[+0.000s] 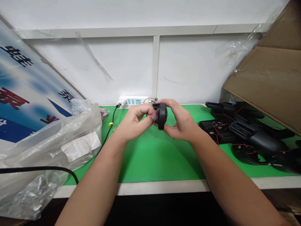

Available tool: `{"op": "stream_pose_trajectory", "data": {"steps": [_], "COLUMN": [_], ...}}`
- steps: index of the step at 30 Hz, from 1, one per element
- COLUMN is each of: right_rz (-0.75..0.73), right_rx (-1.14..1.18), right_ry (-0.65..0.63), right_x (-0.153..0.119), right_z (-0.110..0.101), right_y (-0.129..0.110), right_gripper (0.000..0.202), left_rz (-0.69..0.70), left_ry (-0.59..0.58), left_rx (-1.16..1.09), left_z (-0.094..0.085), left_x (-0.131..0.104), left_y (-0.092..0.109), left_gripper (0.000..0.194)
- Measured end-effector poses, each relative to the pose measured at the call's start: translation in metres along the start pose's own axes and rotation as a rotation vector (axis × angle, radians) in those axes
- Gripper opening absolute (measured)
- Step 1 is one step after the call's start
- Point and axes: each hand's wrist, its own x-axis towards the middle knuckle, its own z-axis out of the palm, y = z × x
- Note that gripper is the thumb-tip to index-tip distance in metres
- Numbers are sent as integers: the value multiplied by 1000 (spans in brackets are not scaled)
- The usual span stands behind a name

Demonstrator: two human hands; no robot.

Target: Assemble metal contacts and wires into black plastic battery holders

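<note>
Blk part (pixel 161 116) looks matt plstc – tabletop (pixel 162 161) smooth w/ slight sheen.

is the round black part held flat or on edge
On edge: the part looks tall and narrow, held between the left grip and right grip.

Wall (pixel 131 69): white panels, lightly scuffed.
Rail (pixel 117 31): pale horizontal band spanning the wall.
Batten (pixel 156 66): narrow vertical strip meeting the rail from below.
Surface (pixel 162 163): green top, pale front edge (pixel 162 188).
Light: even, with soft shadows.
</note>
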Motion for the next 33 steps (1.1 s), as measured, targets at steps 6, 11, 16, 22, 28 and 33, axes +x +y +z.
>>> {"op": "stream_pose_trajectory", "data": {"steps": [6,11,16,22,28,33], "right_rz": [18,-5,46,36,0,52], "right_rx": [86,103,137,138,171,184], "right_ry": [70,122,172,75,-84,32], "right_x": [-3,-2,-1,-3,-2,-6], "right_z": [13,18,19,6,-2,0], "right_y": [-3,-8,-12,-2,-2,8], "right_gripper": [78,64,56,57,68,78], "left_rz": [34,28,52,10,-60,-335], "left_ry": [24,17,70,49,321,-67], "left_rx": [14,-25,-50,-7,-120,-97], "left_z": [-1,-2,5,7,-25,-44], "left_x": [0,0,2,3,3,-3], "left_y": [4,6,9,3,-8,-1], "left_gripper": [18,19,23,21,14,9]}}
